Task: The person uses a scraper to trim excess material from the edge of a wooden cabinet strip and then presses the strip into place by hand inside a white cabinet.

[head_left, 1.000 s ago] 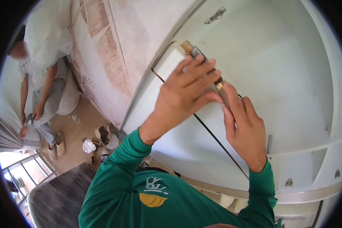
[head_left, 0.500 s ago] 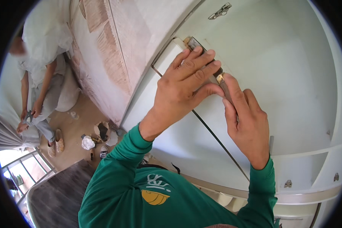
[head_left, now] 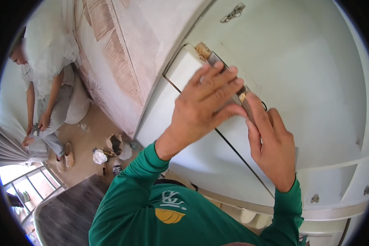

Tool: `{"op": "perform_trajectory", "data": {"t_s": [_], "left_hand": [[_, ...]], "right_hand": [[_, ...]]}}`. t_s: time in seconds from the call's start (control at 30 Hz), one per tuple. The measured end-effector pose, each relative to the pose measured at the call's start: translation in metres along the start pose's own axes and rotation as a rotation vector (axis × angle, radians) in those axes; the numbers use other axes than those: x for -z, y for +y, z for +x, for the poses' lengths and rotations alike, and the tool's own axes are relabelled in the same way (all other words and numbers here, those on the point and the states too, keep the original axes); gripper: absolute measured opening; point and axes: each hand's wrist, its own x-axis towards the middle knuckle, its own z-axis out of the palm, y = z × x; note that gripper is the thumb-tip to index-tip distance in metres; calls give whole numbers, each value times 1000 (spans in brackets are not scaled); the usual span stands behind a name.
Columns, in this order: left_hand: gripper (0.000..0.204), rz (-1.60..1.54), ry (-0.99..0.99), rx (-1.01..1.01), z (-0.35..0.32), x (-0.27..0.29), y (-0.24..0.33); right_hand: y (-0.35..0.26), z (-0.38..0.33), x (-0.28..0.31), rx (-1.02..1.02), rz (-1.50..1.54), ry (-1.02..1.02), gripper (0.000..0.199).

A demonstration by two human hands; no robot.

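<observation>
Pale room, leaf-patterned wall panel (head_left: 110, 53) at left, white cabinet (head_left: 315, 90) filling the right. Far left, another person seated (head_left: 45, 94) by the curtain, sandals and scattered bits (head_left: 110, 149) on the tan floor below. Centre now: left hand (head_left: 203, 104) raised, fingers spread flat against a slim metal bar (head_left: 217, 65) along the cabinet door's edge, pressing, not clenched. Just right of it, right hand (head_left: 272, 145), thumb and forefinger pinching the bar's lower end. Top right, a small metal hinge (head_left: 233, 13) on the panel. Green sleeves (head_left: 151, 205) at the near edge.
</observation>
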Motion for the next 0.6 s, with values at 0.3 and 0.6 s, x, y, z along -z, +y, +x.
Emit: {"op": "perform_trajectory", "data": {"t_s": [0.3, 0.6], "left_hand": [[67, -1, -28, -1, -2, -2, 6], [64, 9, 5, -3, 7, 5, -8]], "right_hand": [[12, -6, -14, 22, 15, 41, 62], [3, 10, -10, 26, 22, 22, 61]]}}
